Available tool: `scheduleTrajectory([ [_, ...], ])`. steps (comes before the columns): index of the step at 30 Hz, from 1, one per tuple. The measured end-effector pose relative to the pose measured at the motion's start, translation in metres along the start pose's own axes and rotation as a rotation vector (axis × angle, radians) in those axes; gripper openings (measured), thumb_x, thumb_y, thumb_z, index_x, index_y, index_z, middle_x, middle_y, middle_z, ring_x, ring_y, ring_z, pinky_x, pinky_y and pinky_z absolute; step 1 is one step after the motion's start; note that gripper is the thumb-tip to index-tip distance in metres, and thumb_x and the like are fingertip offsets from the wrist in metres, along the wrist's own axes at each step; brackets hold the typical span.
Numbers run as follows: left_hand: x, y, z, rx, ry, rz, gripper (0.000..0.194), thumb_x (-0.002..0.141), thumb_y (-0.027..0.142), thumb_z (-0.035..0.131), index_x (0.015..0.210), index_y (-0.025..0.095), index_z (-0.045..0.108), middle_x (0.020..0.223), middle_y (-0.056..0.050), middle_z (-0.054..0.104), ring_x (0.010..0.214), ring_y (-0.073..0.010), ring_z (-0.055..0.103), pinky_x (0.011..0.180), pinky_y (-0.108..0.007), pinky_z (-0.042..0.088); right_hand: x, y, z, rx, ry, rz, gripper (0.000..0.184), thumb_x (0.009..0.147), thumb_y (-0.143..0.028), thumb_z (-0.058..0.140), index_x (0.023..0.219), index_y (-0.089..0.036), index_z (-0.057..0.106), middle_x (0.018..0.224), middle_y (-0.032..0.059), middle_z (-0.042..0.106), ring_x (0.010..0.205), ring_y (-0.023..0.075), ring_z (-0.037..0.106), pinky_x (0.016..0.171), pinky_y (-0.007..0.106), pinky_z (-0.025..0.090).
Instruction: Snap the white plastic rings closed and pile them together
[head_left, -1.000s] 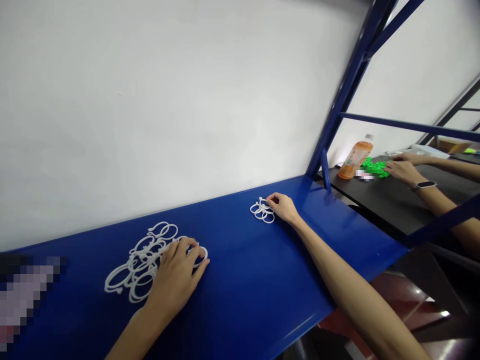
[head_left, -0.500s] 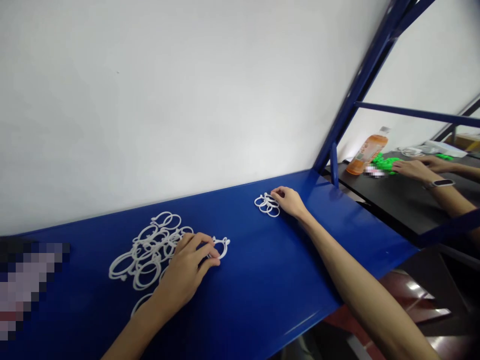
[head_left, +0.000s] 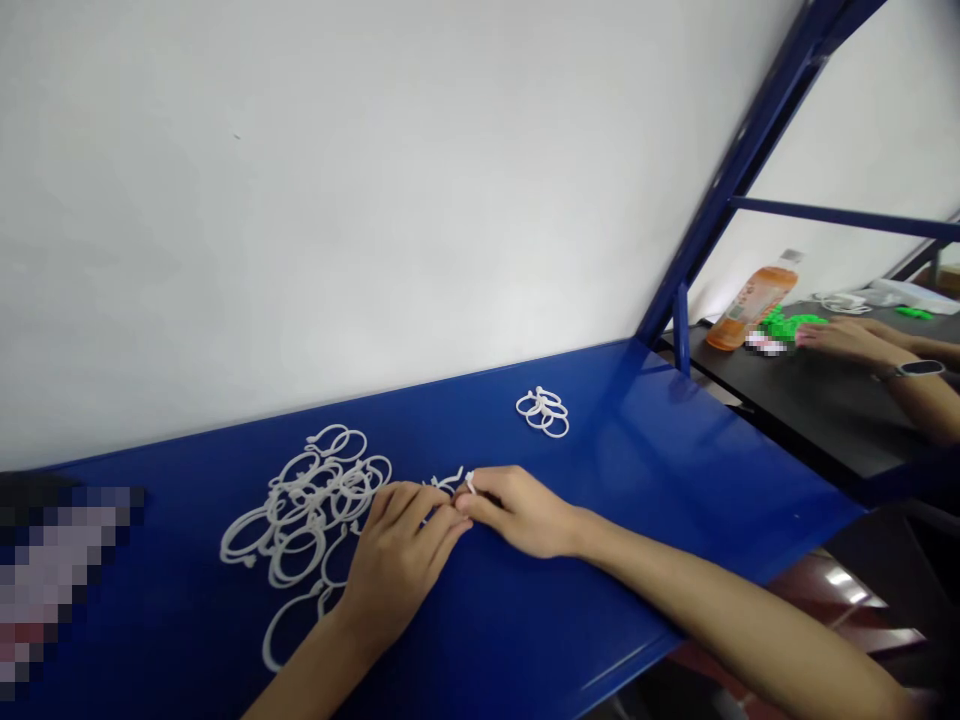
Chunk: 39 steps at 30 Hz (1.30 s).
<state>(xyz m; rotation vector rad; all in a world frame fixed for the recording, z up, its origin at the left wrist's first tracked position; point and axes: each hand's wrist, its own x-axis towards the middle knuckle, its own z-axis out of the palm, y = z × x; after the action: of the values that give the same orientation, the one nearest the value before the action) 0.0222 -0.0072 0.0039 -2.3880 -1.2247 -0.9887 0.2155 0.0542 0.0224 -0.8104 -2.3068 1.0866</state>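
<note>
A loose heap of white plastic rings (head_left: 307, 510) lies on the blue metal shelf (head_left: 615, 480) at the left. My left hand (head_left: 397, 560) rests at the heap's right edge, fingers pinched on a single white ring (head_left: 450, 485). My right hand (head_left: 517, 512) meets it from the right and pinches the same ring. Farther back on the shelf lies a small cluster of white rings (head_left: 544, 412), with no hand touching it.
A white wall rises behind the shelf. A blue upright post (head_left: 720, 190) stands at the right. Beyond it, another person's hands (head_left: 847, 340) work at a black table with green pieces (head_left: 787, 322) and an orange drink bottle (head_left: 750, 300).
My right hand left the small cluster at the back and came down left to meet my left hand. My left hand drew one ring rightwards out of the heap.
</note>
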Motion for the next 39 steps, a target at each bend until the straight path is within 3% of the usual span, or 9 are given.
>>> scheduleTrajectory([
  [3,0.002,0.002,0.0,-0.023,0.006,0.022,0.016,0.094,0.017,0.059,0.081,0.021,0.067,0.082,-0.001,0.067,0.082,-0.0182,0.057,0.083,-0.036,0.042,-0.001,0.0,0.01,0.113,0.034,0.08,0.036,0.101,-0.042,0.05,0.075,-0.018,0.056,0.069,-0.0032,0.055,0.063,0.0106,0.047,0.061,0.022,0.039],
  [8,0.002,-0.001,-0.002,-0.164,0.039,-0.054,0.012,0.095,0.014,0.057,0.09,0.022,0.065,0.085,0.001,0.068,0.081,-0.0152,0.062,0.083,-0.033,0.048,-0.001,0.003,0.001,0.326,0.111,0.126,0.031,0.097,-0.045,0.057,0.084,-0.018,0.061,0.074,-0.0023,0.058,0.067,0.0114,0.05,0.066,0.023,0.042],
  [14,-0.006,-0.003,0.001,-0.566,-0.006,-0.489,0.006,0.097,0.025,0.052,0.102,0.025,0.055,0.091,0.0,0.073,0.085,-0.0149,0.073,0.078,-0.029,0.06,0.002,0.005,0.0,0.393,0.093,0.143,0.018,0.096,-0.03,0.057,0.106,-0.019,0.067,0.086,0.0006,0.065,0.073,0.0125,0.058,0.07,0.025,0.047],
  [19,-0.004,0.004,-0.003,-0.97,-0.142,-0.721,0.041,0.096,0.034,0.055,0.133,0.026,0.041,0.104,-0.007,0.074,0.098,-0.0207,0.074,0.091,-0.04,0.06,0.003,0.01,0.012,0.497,0.203,0.139,0.018,0.091,-0.033,0.066,0.097,-0.017,0.06,0.078,-0.001,0.065,0.068,0.012,0.06,0.066,0.024,0.047],
  [23,0.0,0.006,-0.008,-1.16,-0.337,-0.826,0.058,0.093,0.041,0.058,0.143,0.025,0.034,0.116,-0.009,0.072,0.107,-0.0225,0.071,0.102,-0.043,0.054,0.001,0.008,0.011,0.378,0.263,0.078,0.015,0.093,-0.032,0.065,0.097,-0.019,0.061,0.074,-0.0028,0.063,0.063,0.0105,0.058,0.061,0.022,0.045],
  [27,-0.001,-0.003,-0.005,-1.034,-0.306,-0.891,0.046,0.093,0.05,0.056,0.131,0.024,0.051,0.103,-0.005,0.075,0.097,-0.0212,0.073,0.093,-0.038,0.057,-0.003,0.007,0.007,0.123,0.232,-0.052,0.01,0.096,-0.027,0.061,0.094,-0.019,0.065,0.075,-0.0015,0.066,0.064,0.0102,0.059,0.062,0.021,0.045],
  [30,-0.004,-0.01,-0.002,-0.818,-0.249,-0.855,0.031,0.09,0.05,0.059,0.107,0.025,0.065,0.089,-0.001,0.074,0.081,-0.0183,0.072,0.079,-0.033,0.057,-0.005,0.008,0.006,0.018,0.152,-0.141,0.01,0.097,-0.024,0.059,0.094,-0.018,0.065,0.077,-0.0005,0.067,0.064,0.01,0.059,0.062,0.02,0.045],
  [33,-0.003,-0.01,-0.005,-0.634,-0.173,-0.713,0.019,0.089,0.043,0.061,0.088,0.026,0.07,0.084,0.002,0.073,0.078,-0.016,0.069,0.075,-0.029,0.055,-0.008,0.008,0.004,-0.051,0.071,-0.255,0.013,0.1,-0.023,0.055,0.095,-0.017,0.065,0.084,0.0026,0.068,0.072,0.0115,0.062,0.067,0.022,0.048],
  [39,0.001,-0.008,-0.011,-0.468,-0.053,-0.472,0.021,0.092,0.024,0.054,0.076,0.025,0.067,0.07,0.005,0.066,0.067,-0.0117,0.062,0.066,-0.024,0.049,-0.01,-0.001,-0.002,-0.2,0.053,-0.424,0.024,0.106,-0.026,0.044,0.099,-0.015,0.064,0.087,0.0068,0.066,0.078,0.0146,0.06,0.07,0.025,0.051],
])
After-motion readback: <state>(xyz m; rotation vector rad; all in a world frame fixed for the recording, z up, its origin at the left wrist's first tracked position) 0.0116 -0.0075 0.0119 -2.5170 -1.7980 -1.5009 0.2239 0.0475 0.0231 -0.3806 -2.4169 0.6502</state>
